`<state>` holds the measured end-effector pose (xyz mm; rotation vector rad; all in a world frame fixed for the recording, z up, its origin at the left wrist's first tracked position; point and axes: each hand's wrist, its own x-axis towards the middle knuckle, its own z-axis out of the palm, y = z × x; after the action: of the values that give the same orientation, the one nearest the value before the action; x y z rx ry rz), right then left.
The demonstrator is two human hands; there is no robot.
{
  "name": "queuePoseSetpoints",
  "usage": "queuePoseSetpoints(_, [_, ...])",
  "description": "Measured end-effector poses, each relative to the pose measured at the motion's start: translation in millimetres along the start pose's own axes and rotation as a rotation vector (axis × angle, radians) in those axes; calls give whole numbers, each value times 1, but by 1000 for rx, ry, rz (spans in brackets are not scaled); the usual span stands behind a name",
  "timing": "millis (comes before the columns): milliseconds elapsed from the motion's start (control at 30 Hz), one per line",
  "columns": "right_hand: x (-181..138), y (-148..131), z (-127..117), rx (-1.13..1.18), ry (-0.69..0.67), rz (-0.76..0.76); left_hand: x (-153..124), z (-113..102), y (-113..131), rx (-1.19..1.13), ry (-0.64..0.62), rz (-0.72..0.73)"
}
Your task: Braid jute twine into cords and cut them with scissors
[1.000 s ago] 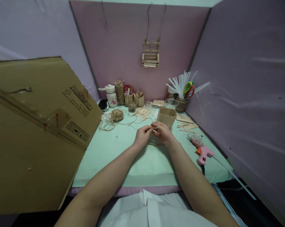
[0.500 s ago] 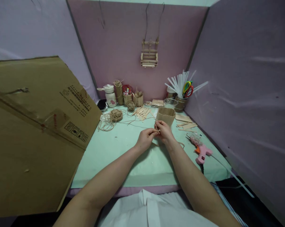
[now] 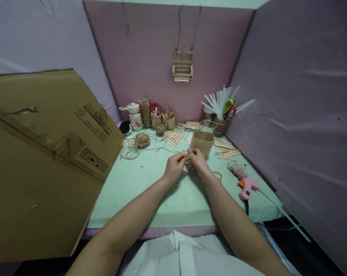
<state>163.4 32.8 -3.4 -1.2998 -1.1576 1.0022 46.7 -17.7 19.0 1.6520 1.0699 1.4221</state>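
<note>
Both hands were up over the middle of the table [image 3: 139, 180], close together, fingertips meeting. The left hand [image 3: 175, 165] was curled nearly shut, thumb and forefinger nipped on a strand of twine [image 3: 216, 173]. The right hand [image 3: 199, 161] matched it, fingers bunched and pinching the same strand, the two hands touching at the tips. The twine ran slack from them: one end looped on the table just right of the right wrist, the other trailed off toward the far left corner, where the ball of twine [image 3: 142, 139] sat in a loose tangle.

Just beyond the knuckles stood a stick-built cup [image 3: 202, 141], upright, apart from the hands. Loose craft sticks [image 3: 227, 150] lay beside it toward the right edge. Nearer that edge lay a pink glue gun [image 3: 247, 186] on its side.

As for writing, a cardboard carton [image 3: 47, 161] leaned in over the left edge, with black printed lines and a row of boxed handling symbols on its flap, all too small to read. A white bottle [image 3: 135, 117] at the far edge bore a pink mark, also unreadable.
</note>
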Motion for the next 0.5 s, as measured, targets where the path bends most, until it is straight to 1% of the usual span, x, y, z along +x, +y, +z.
queuePoseSetpoints(67, [-3, -1, 2, -157, 82, -180, 3, -3, -4, 44, 89, -46])
queuePoseSetpoints(100, [-6, -3, 2, -203, 99, -290, 5, -5, -5, 73, 132, -72])
queuePoseSetpoints(167, [-13, -10, 3, -240, 62, -508, 8, -9, -9, 132, 186, -116])
queuePoseSetpoints(233, [-19, -16, 3, -256, -21, -658, 10, -12, -11, 173, 195, -131])
queuePoseSetpoints(333, [-24, -20, 2, -298, -103, -767, 11, -13, -12, 213, 165, -104])
queuePoseSetpoints(500, [-22, -21, 0, -338, -87, -835, 9, -11, -10, 250, 137, -87])
